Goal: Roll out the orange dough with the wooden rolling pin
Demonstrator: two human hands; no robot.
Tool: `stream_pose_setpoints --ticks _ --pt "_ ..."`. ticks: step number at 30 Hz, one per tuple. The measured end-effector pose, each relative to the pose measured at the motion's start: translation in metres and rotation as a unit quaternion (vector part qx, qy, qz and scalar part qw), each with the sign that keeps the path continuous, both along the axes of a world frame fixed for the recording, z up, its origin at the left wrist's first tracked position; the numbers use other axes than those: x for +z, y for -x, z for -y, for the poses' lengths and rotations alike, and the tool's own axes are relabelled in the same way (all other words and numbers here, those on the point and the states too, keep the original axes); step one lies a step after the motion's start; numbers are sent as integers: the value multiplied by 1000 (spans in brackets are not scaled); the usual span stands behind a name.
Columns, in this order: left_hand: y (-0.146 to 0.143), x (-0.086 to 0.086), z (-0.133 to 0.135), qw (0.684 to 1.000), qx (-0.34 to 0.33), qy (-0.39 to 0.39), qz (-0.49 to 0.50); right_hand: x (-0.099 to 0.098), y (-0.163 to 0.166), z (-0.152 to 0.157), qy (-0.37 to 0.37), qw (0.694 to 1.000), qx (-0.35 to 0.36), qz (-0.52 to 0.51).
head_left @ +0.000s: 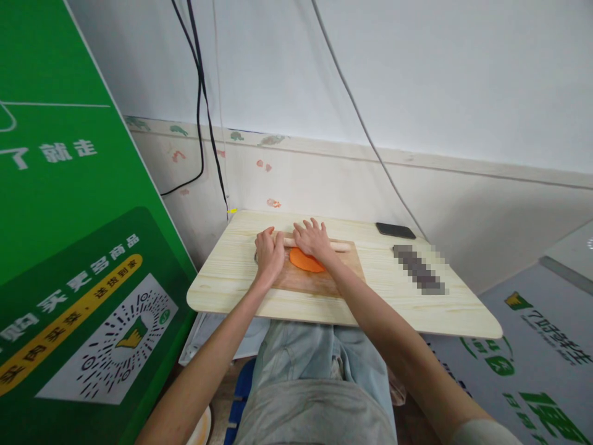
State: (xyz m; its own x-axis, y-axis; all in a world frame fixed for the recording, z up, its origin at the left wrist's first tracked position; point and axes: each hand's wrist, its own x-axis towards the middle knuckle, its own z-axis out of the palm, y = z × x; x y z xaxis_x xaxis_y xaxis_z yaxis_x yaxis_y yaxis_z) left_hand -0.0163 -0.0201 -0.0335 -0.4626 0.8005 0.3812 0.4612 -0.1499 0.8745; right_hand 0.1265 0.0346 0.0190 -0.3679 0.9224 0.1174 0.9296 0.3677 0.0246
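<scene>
A light wooden rolling pin (pixel 340 246) lies across the far part of a wooden board (pixel 315 285). Just in front of it, flat on the board, is a thin orange sheet (pixel 304 261) with a rounded edge; its material cannot be made out. My left hand (pixel 270 254) is closed over the pin's left end, hiding that end. Fingers spread and pointing away from me, my right hand (pixel 313 240) rests with its palm on the middle of the pin. The right wrist passes over the sheet's right edge.
The board sits on a pale wood-grain table (pixel 222 278). A black phone (pixel 395 230) lies at the table's back right, with a pixelated dark item (pixel 419 269) nearer. A green printed panel (pixel 92 216) stands at left. Behind is a wall with cables (pixel 201 80).
</scene>
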Motion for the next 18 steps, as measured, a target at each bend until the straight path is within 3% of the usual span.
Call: stream_pose_setpoints --ticks 10,14,18 --pt "-1 2 1 1000 1 8 3 14 4 -39 59 997 -15 -40" --pt "-1 2 1 1000 -2 6 -3 11 3 -31 39 998 -15 -44" --pt "-1 2 0 1000 -1 8 -13 3 3 -12 -29 999 -26 -35"
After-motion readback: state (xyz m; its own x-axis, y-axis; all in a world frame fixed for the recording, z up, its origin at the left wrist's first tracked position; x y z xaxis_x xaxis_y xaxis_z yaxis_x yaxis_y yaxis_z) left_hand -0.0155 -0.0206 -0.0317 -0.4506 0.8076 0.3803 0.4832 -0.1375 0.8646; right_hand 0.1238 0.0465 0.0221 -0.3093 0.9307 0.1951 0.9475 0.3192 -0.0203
